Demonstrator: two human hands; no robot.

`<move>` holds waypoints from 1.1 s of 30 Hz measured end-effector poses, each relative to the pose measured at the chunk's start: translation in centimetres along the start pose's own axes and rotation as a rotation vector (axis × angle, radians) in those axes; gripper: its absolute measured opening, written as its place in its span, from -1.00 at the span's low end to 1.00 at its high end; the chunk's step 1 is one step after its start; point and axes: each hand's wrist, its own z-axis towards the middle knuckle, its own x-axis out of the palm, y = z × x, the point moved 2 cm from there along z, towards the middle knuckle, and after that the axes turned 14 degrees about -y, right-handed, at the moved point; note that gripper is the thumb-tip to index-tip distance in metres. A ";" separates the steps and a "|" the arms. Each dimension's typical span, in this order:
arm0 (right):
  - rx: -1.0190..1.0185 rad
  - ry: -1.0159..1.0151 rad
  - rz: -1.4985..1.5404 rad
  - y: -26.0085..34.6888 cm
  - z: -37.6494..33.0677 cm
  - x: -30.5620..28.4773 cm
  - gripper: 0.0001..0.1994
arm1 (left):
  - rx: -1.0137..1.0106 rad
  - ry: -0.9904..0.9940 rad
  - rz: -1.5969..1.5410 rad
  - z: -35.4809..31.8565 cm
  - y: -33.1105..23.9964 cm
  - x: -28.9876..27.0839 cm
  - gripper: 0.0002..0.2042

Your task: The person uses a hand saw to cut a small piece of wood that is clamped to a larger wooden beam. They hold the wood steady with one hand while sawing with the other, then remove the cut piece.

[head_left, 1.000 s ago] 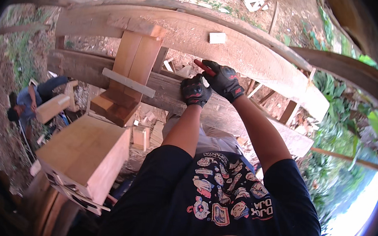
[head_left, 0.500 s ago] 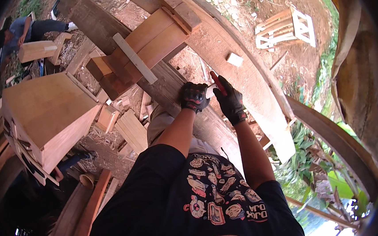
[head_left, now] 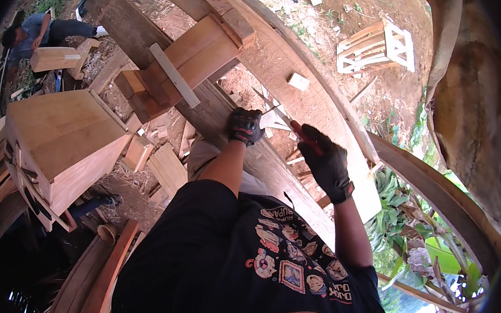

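Note:
My left hand (head_left: 246,126), in a black glove, is closed at the edge of a long weathered plank (head_left: 212,113). A thin dark sliver shows beside its fingers; what they grip is hidden. To the right, my gloved right hand (head_left: 327,164) is raised and wrapped around the red handle of a tool (head_left: 299,131). A thin, pale grey strip runs up and left from near that handle, but I cannot tell whether it belongs to the tool. Ahead and left of my left hand, a block of joined timber (head_left: 203,50) lies across the plank, with a light batten (head_left: 174,75) on it.
A wide curved board (head_left: 287,59) runs along the far side, bearing a small pale block (head_left: 299,81). A wooden box (head_left: 66,142) stands at left, and offcuts (head_left: 167,164) lie near the plank. Another person (head_left: 30,39) sits at far left. A slatted wooden frame (head_left: 376,49) stands far right.
My right hand has moved right and toward me with the red-handled tool, away from my left hand. My left hand stays at the plank. The whole view has shifted slightly.

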 end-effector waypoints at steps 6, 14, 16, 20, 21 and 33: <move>-0.028 -0.066 -0.127 -0.2 -6.5 -2.8 -0.56 | 0.008 -0.051 -0.001 -0.3 0.3 0.6 -0.63; -0.165 -0.045 -0.301 2.7 -11.1 -7.6 -0.50 | -0.022 0.031 0.011 0.4 -0.2 -0.1 -0.62; -0.185 -0.009 -0.315 3.5 -10.9 -7.9 -0.50 | -0.037 0.041 0.014 0.1 0.1 0.3 -0.62; -0.174 0.005 -0.274 3.3 -8.6 -6.8 -0.55 | -0.058 0.059 0.004 -0.1 0.8 1.0 -0.60; -0.181 0.025 -0.270 2.8 -7.3 -5.9 -0.55 | -0.076 0.091 -0.002 -0.4 1.2 1.3 -0.60; 0.062 0.077 -0.030 -10.0 5.7 17.3 -0.43 | -0.002 0.007 0.041 -0.7 0.7 1.5 -0.61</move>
